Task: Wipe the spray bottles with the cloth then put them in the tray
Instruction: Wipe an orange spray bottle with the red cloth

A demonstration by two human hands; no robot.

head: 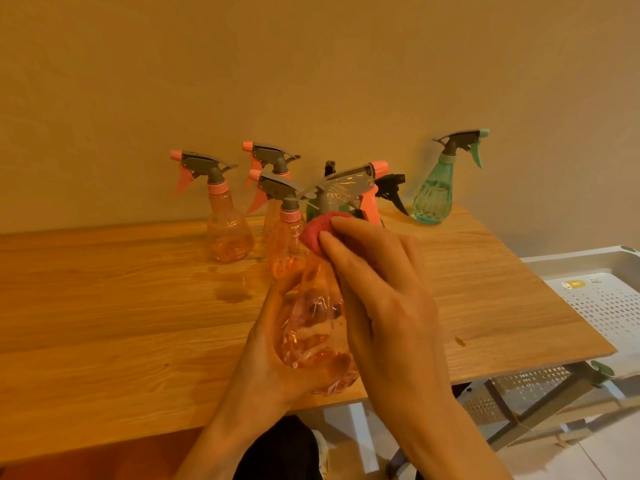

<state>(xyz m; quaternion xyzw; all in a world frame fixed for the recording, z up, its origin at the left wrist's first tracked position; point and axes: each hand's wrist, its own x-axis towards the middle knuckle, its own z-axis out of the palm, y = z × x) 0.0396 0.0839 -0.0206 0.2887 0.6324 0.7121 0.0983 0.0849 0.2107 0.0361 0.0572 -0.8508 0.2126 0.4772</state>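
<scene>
My left hand (266,355) grips the base of a clear orange spray bottle (313,327), held above the wooden table (104,306) with its grey and pink head pointing away. My right hand (377,289) presses a red cloth (317,230) against the bottle's neck, fingers curled over the cloth. Three more orange spray bottles (227,233) stand at the back of the table. A teal bottle (434,195) stands at the back right. Behind the held bottle a green bottle (313,207) with a black trigger is mostly hidden. The white perforated tray (602,306) sits off the table's right edge.
A beige wall rises directly behind the bottles. A wet patch (232,292) marks the table's middle. Below the right edge are a metal frame and a lower perforated shelf (519,386). A dark shape lies under the table's front edge.
</scene>
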